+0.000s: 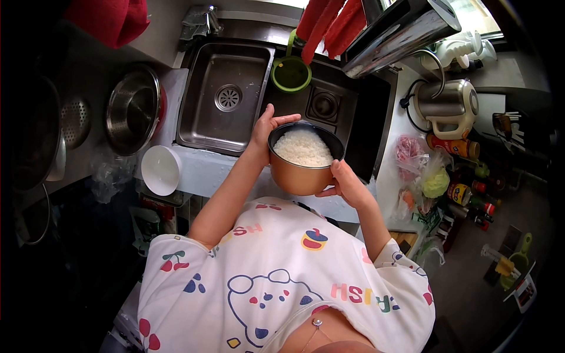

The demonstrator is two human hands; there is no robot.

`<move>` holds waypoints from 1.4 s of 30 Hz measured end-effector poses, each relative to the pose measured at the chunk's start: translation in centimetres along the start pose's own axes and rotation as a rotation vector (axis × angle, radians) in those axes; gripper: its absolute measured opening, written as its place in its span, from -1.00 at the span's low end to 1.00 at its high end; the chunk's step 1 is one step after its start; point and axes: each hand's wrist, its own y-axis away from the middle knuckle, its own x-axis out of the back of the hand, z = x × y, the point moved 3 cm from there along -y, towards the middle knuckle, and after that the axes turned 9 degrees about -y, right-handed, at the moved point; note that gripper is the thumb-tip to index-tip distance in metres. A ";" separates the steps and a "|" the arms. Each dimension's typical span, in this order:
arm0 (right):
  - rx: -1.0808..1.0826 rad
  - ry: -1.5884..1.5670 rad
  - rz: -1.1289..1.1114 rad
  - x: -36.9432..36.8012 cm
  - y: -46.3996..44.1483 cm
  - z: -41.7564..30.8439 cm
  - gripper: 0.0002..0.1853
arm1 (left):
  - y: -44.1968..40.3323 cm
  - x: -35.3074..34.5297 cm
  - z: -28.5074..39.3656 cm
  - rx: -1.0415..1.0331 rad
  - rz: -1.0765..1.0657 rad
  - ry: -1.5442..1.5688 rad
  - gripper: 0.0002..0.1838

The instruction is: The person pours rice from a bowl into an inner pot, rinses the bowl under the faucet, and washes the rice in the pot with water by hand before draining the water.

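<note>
Between my two hands is a round pot (301,178), golden-brown outside and dark inside, with white rice (303,147) in it. My left hand (268,130) holds the pot's left side, its index finger stretched along the rim and the thumb raised. On the right side, my right hand (346,183) grips the pot, thumb near the rim and fingers underneath, partly hidden. The pot is tilted a little toward me, above the front edge of the sink (197,132).
A green strainer (291,74) hangs at the sink's middle. At left are a white bowl (160,170) and a metal basin (133,110). A kettle (448,105), bottles (459,193) and bagged vegetables (434,179) stand at right. Red gloves (329,26) hang above the sink.
</note>
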 end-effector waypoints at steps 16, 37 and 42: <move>-0.015 -0.023 -0.041 0.4 -0.3 0.0 -0.28 | -0.6 0.3 -0.3 0.020 0.017 -0.002 -0.16; 0.386 -0.313 -0.118 3.2 -4.8 -8.8 -0.41 | 2.2 -2.4 3.1 -0.237 -0.055 -0.311 -0.17; 0.942 0.296 0.312 3.5 -10.3 -17.0 -0.62 | 2.4 -4.1 4.3 -0.357 0.005 -0.383 -0.14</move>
